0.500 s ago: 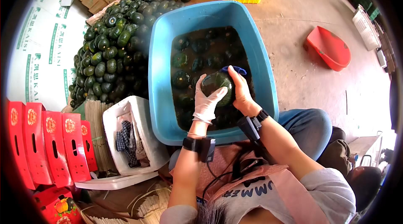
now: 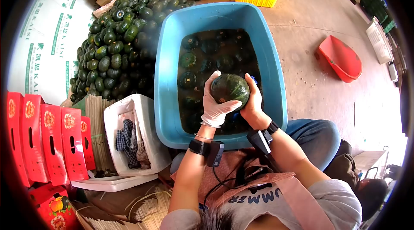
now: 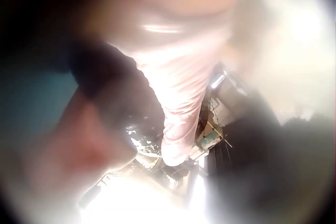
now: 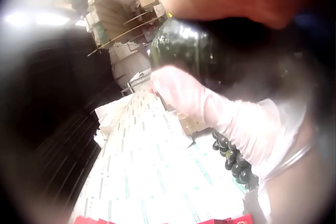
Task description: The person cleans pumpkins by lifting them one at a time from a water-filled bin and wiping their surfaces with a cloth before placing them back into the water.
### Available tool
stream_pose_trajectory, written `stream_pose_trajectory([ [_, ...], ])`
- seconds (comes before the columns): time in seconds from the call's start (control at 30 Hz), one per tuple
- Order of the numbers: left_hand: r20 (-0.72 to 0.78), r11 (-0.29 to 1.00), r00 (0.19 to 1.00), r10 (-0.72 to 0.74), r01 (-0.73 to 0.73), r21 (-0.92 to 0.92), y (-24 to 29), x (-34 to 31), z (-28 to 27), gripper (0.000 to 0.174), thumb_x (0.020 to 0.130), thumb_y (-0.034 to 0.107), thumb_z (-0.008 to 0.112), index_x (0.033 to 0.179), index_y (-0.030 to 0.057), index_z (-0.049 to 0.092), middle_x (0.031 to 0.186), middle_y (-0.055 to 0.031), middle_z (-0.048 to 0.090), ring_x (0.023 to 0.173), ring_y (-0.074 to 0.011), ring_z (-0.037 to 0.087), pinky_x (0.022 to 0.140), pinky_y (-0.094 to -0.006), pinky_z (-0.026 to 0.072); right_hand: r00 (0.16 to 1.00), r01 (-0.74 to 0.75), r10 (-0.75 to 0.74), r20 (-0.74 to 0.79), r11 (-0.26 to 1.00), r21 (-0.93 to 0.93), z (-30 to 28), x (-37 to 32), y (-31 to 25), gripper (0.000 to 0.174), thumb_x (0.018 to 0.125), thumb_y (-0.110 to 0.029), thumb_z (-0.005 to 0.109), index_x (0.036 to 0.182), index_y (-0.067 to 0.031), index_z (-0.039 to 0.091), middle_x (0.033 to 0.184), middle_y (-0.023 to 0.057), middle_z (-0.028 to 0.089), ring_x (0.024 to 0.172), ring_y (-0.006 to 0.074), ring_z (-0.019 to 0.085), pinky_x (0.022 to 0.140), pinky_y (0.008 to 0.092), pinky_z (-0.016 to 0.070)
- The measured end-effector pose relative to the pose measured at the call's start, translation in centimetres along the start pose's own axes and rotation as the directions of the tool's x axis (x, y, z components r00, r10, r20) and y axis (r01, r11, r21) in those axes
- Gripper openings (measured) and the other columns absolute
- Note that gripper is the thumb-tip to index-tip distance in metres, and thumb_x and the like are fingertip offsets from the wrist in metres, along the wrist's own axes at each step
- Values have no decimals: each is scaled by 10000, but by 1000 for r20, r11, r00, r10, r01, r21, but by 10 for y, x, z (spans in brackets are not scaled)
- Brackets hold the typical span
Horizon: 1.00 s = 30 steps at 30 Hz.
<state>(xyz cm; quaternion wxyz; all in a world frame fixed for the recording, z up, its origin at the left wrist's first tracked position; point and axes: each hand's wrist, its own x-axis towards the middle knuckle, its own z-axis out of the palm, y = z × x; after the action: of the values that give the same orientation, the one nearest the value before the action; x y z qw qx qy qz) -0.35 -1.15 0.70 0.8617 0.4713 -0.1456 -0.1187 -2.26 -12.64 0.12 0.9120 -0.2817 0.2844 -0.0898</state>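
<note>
Gripping green squash (image 2: 230, 90) | left hand (image 2: 217, 105), gloved, fingers curled round it | right hand (image 2: 254, 105) likewise, bare | above blue tub (image 2: 166, 79)

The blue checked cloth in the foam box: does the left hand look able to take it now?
Probably not: the left hand and right hand hold the green squash over the blue tub. Otherwise the way looks free; the blue checked cloth lies in the open box beside the tub.

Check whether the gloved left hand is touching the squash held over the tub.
Touching: the head view shows the left hand curled round the squash, its gloved thumb lying against the rind.
</note>
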Motion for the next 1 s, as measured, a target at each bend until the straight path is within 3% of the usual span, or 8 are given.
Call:
stream_pose_trajectory([
  [0.13, -21, 994, 998, 65, -63, 91, 4, -2, -8, 985, 513, 61, 932, 1348, 69, 409, 1335, -56, 459, 1187, -186, 507, 1016, -357, 455, 984, 176, -179, 11, 948, -264, -14, 8, 1, 481, 934, -476, 537, 797, -25, 634, 740, 58, 635, 734, 162, 607, 723, 327, 481],
  [0.23, 67, 864, 963, 263, -266, 428, 9, 10, -21, 1004, 493, 215, 967, 1320, 74, 414, 1335, -63, 461, 1180, -202, 502, 1030, -355, 433, 980, 183, -162, 116, 507, -842, -4, 0, -20, 693, 976, -570, 361, 841, 73, 581, 758, 239, 601, 788, 272, 615, 747, 388, 453],
  [0.37, 164, 657, 960, 227, -275, 702, 31, 8, -28, 1019, 459, 264, 971, 1299, 61, 432, 1258, -130, 522, 1169, -245, 525, 1025, -345, 431, 955, 296, -127, 270, 287, -911, 10, -12, -29, 628, 999, -528, 346, 1081, 47, 585, 914, 279, 643, 907, 348, 634, 829, 372, 459],
  [0.53, -124, 958, 992, -17, -19, -286, 16, 5, -15, 859, 590, 33, 887, 1315, 90, 430, 1208, -58, 558, 1129, -181, 549, 985, -347, 464, 907, 5, 148, 394, 932, -362, 36, -19, -22, 534, 995, -492, 425, 1193, -31, 606, 1121, 80, 660, 1017, 184, 619, 925, 317, 465],
  [0.63, -156, 973, 988, 14, -49, -226, 4, 1, -13, 847, 598, 32, 887, 1306, 85, 426, 1192, -59, 562, 1107, -174, 561, 969, -335, 469, 890, -191, 260, 374, 959, -211, 27, -14, -10, 610, 941, -604, 433, 1155, -68, 631, 1132, 84, 662, 1022, 218, 626, 943, 352, 469],
  [0.77, -136, 912, 983, 122, -57, 406, -28, -11, -36, 894, 575, 200, 935, 1288, 78, 410, 1172, -55, 519, 1108, -174, 516, 981, -327, 428, 893, -260, 405, 194, 818, -513, 3, 0, -21, 647, 931, -629, 409, 1111, -58, 654, 1048, 84, 691, 935, 213, 658, 884, 346, 503],
  [0.87, -37, 511, 934, 356, -161, 844, -4, -14, -28, 912, 557, 302, 939, 1269, 75, 415, 1138, -113, 544, 1066, -243, 556, 951, -354, 456, 952, -224, 301, -57, 560, -798, -18, 19, -19, 706, 932, -648, 373, 1180, -43, 639, 1059, 86, 695, 951, 196, 657, 878, 308, 483],
  [1.0, -321, 640, 936, 143, 160, 751, -3, -14, -36, 856, 582, 272, 928, 1245, 73, 424, 1119, -130, 567, 1045, -254, 582, 921, -384, 484, 791, -454, 610, -33, 550, -701, -33, 58, -30, 502, 938, -445, 556, 1216, -28, 590, 1203, 105, 609, 812, 193, 635, 645, 340, 517],
])
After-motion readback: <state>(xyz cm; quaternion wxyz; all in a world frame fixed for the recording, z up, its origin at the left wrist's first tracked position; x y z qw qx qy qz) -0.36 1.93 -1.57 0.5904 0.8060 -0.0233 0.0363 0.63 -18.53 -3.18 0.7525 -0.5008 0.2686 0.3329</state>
